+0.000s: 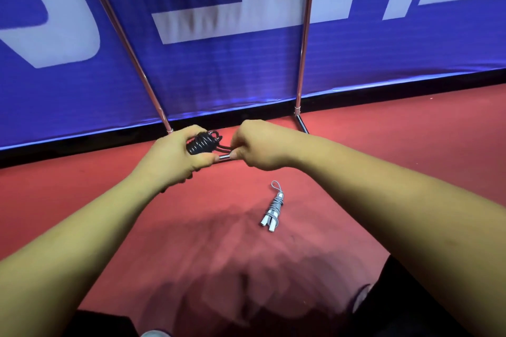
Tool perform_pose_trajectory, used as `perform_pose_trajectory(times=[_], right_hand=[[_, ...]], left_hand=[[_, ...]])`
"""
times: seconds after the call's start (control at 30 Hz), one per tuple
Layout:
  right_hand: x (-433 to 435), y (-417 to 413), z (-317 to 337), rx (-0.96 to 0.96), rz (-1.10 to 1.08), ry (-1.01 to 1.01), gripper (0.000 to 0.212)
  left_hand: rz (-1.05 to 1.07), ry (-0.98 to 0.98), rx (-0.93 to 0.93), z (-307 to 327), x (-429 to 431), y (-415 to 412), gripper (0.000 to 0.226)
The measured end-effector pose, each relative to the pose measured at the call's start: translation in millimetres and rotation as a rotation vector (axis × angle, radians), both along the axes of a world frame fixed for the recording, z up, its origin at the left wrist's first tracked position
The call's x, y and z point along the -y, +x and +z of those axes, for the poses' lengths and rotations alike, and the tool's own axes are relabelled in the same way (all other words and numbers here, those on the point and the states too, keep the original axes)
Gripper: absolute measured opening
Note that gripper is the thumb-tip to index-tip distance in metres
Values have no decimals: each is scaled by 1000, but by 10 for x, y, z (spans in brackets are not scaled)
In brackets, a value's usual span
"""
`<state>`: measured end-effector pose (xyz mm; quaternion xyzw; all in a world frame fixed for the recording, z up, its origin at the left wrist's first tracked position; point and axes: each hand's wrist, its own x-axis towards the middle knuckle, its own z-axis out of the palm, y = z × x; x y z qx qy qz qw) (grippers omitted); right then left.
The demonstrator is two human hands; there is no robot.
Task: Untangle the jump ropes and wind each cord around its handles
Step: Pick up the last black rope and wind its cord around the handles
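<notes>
A black jump rope [202, 142] is held up in front of me, its cord coiled in tight turns around its handles. My left hand [175, 156] grips the coiled bundle. My right hand [257, 146] pinches the loose end of the black cord beside a silver handle tip [225, 157]. On the red floor below lies a grey jump rope [272, 209], its cord wound around its two white handles, with a small loop sticking out at the far end. Neither hand touches it.
A blue banner [246, 68] with large white lettering stands across the back on a chrome tube frame [302, 44]. Its feet rest on the red floor [383, 123]. My dark trouser legs show at the bottom corners.
</notes>
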<state>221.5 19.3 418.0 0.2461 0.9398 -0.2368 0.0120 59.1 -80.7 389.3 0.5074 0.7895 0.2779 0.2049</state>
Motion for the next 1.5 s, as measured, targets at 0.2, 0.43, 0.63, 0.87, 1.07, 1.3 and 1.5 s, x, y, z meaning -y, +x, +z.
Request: perform_pose_trajectory(times=[0.2, 0.43, 0.63, 0.87, 1.07, 1.3, 1.5], right_hand=[[94, -57, 83, 156, 270, 159, 11], [-83, 26, 80, -202, 133, -240, 24], [-102, 46, -33, -407, 4, -751, 22], [-103, -2, -55, -617, -151, -895, 29], [-66, -76, -75, -694, -237, -903, 35], [-38, -99, -63, -669, -316, -865, 34], [11, -96, -25, -728, -302, -784, 31]], left_hand=[[-327, -307, -197, -46, 24, 159, 17], [-471, -242, -136, 156, 163, 182, 45], [-394, -47, 184, 217, 243, 256, 34], [-334, 119, 367, 242, 215, 314, 15], [-184, 189, 409, 197, 168, 376, 27], [-14, 443, 698, 231, 117, 455, 38], [-22, 474, 898, 265, 107, 392, 30]])
